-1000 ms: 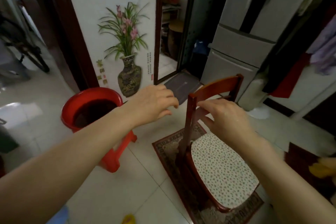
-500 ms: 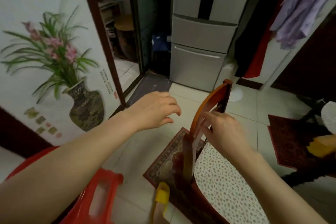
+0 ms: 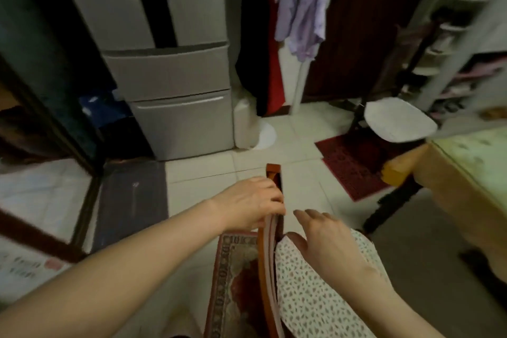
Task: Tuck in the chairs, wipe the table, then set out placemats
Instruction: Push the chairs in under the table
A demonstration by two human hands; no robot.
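A red-brown wooden chair (image 3: 267, 261) with a speckled white seat cushion (image 3: 315, 296) stands right below me, its backrest seen edge-on. My left hand (image 3: 248, 202) grips the top rail of the backrest from the left. My right hand (image 3: 326, 239) hovers over the cushion just right of the backrest, fingers relaxed and holding nothing. The table (image 3: 463, 173), with a pale green patterned top and yellow-brown skirt, shows its corner at the right. A second chair (image 3: 397, 123) with a white cushion stands beyond that corner.
A grey fridge (image 3: 175, 85) stands at the back left. Clothes (image 3: 301, 3) hang behind it. A patterned rug (image 3: 233, 277) lies under the near chair, a red mat (image 3: 354, 164) under the far one, a dark doormat (image 3: 131, 200) at left.
My view has swung right, bringing the table and second chair into sight. My left hand closed on the backrest. My right hand let go of the rail and now hovers over the cushion.
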